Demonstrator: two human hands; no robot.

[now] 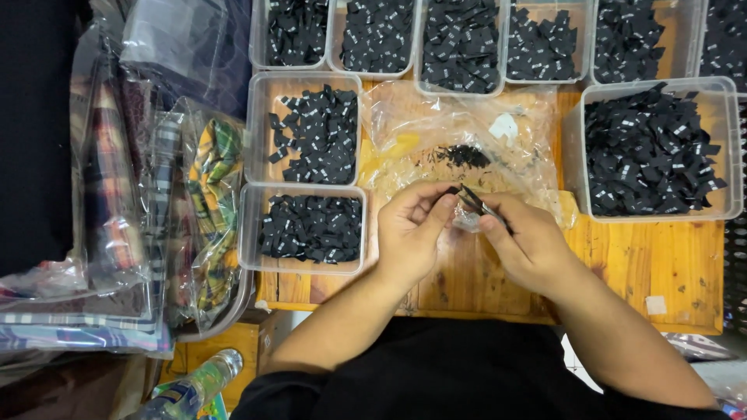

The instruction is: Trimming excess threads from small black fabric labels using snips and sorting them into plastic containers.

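**Ana:** Closest to the lens sat a dark lap, and from it two bare forearms ran up onto the wooden board [654,264]. What did you make of the hands?

**Ben:** Both met over the middle of the board. The left hand [408,233] was curled, thumb pressed toward the forefinger, pinching something small and dark at the tip. I couldn't make out what it was.

**Ana:** And the right hand [525,241]?

**Ben:** Closed around a pair of black tweezers [475,204], thumb and fingers clamped on the shaft, tips pointing toward the left thumb. Whether the tips were shut on anything was too small to tell.

**Ana:** A scrap of clear plastic [467,222] lay just under the tweezers, between the two hands.

**Ben:** Right. Beyond the fingers lay a crumpled clear bag [436,128] with a small heap of black labels [464,155] inside it.

**Ana:** Tubs all around, too.

**Ben:** Clear tubs full of black labels: one just left of the left hand [249,233], another above that [257,132], a big one off to the right [727,148], and a row along the top edge.

**Ana:** Far left?

**Ben:** Bagged plaid cloth [210,202] stacked beside the board, and a plastic bottle [194,389] lay down at the bottom left corner.
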